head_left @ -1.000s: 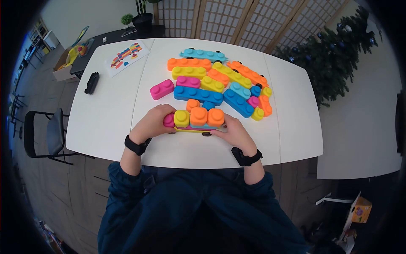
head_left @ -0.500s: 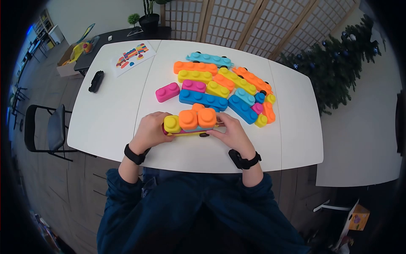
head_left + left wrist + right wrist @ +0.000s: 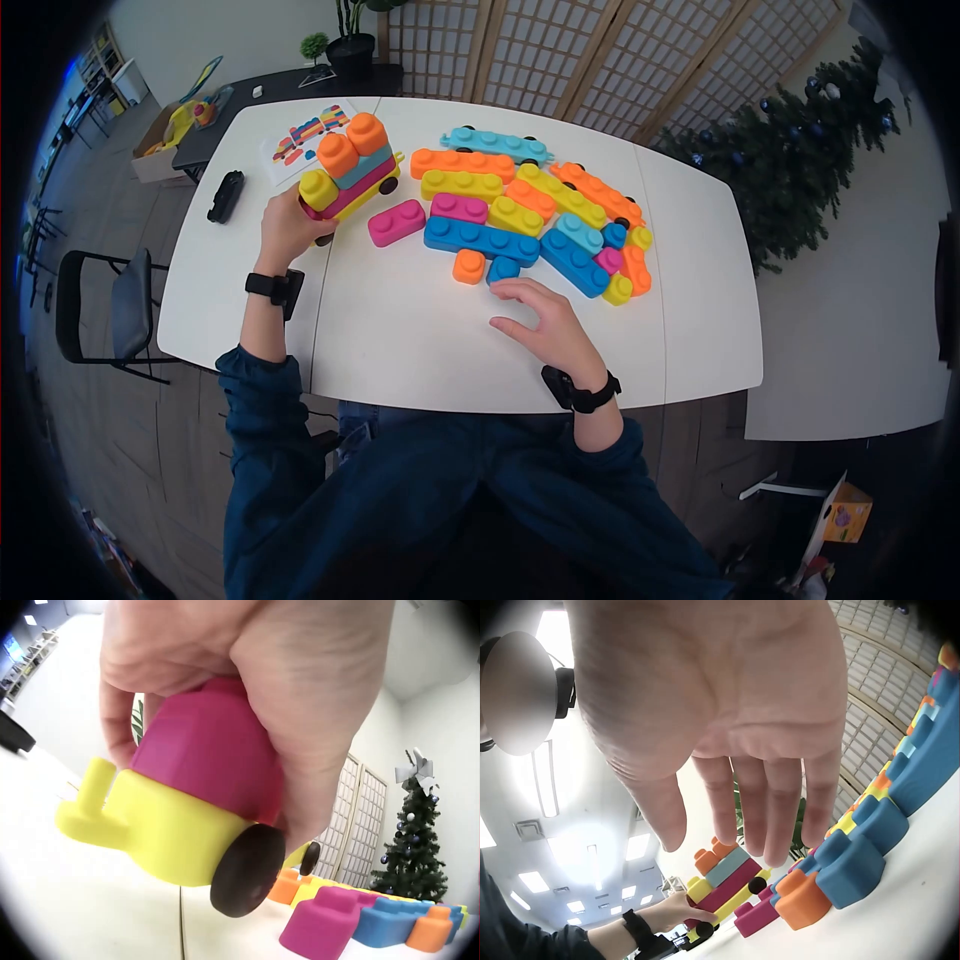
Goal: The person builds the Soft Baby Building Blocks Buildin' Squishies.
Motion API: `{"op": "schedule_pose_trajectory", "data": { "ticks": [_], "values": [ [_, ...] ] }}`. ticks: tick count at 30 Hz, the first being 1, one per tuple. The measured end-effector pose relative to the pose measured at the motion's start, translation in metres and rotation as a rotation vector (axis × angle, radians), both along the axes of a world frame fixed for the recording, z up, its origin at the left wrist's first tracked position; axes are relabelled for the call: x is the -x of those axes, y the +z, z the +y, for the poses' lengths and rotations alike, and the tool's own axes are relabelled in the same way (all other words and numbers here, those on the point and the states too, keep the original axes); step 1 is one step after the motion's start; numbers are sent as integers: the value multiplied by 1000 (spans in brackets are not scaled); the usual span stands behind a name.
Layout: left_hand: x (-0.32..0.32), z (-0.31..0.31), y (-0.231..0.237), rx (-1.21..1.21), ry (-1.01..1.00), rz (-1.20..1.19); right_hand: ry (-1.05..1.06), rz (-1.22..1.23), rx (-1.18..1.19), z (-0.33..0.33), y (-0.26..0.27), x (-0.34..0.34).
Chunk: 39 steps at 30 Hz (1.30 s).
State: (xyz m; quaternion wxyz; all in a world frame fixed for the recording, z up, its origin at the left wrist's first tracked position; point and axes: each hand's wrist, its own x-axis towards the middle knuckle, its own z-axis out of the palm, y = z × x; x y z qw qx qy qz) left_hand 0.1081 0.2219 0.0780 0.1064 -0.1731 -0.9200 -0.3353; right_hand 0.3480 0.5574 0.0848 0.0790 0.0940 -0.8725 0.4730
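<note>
My left hand (image 3: 284, 232) grips the near end of a block-built toy car at the table's left. Its yellow wheeled base (image 3: 161, 829) carries a magenta block (image 3: 217, 746), a light-blue block (image 3: 364, 168), a yellow block (image 3: 318, 188) and two orange blocks (image 3: 338, 155) on top. In the left wrist view, thumb and fingers straddle the magenta block, and a black wheel (image 3: 249, 870) shows below. My right hand (image 3: 545, 322) is over the table with relaxed fingers and nothing in it. Just beyond its fingertips are a small blue block (image 3: 503, 270) and a small orange block (image 3: 468, 267).
Across the table's middle lie several loose blocks, including a long blue one (image 3: 480, 240) and a magenta one (image 3: 397, 223). Wheeled bases, light-blue (image 3: 495, 143) and orange (image 3: 600, 192), sit behind them. A printed picture sheet (image 3: 290, 150) and a black object (image 3: 227, 197) lie at left.
The car has gone from the front middle to the table's left side in my left hand, turning diagonal. My right hand has let go of it and stays near the middle.
</note>
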Motion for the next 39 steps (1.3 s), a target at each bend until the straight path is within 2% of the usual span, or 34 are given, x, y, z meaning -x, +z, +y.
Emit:
{"op": "schedule_pose_trajectory", "data": {
  "ticks": [4, 16, 20, 22, 23, 25, 28, 29, 31, 35, 39],
  "values": [
    [11, 11, -14, 148, 62, -70, -10, -46, 2, 4, -1, -10],
    [-4, 26, -17, 154, 45, -101, -63, -30, -23, 27, 7, -16],
    [-3, 25, -15, 158, 21, -201, -105, 90, -147, 47, 47, -1],
    [-5, 22, -16, 70, 11, -185, -140, 111, -208, 55, 77, 8],
    [-9, 22, -16, 69, 8, -186, -173, 134, -270, 60, 87, 15],
    [-21, 22, -11, 3, 75, 156, -203, 101, -301, 68, 100, 37],
    [-50, 30, 17, -72, 55, 274, -197, 86, -377, 89, 98, 85],
    [-59, 28, 24, -74, 56, 273, -165, 106, -422, 98, 92, 105],
    [-75, 25, 36, -184, 65, 119, -149, 92, -476, 113, 77, 146],
    [-101, 36, 32, -313, 88, 111, -97, 64, -605, 123, 40, 220],
    [-117, 47, 26, -331, -50, 94, -39, -24, -779, 111, 14, 264]
  ]
}}
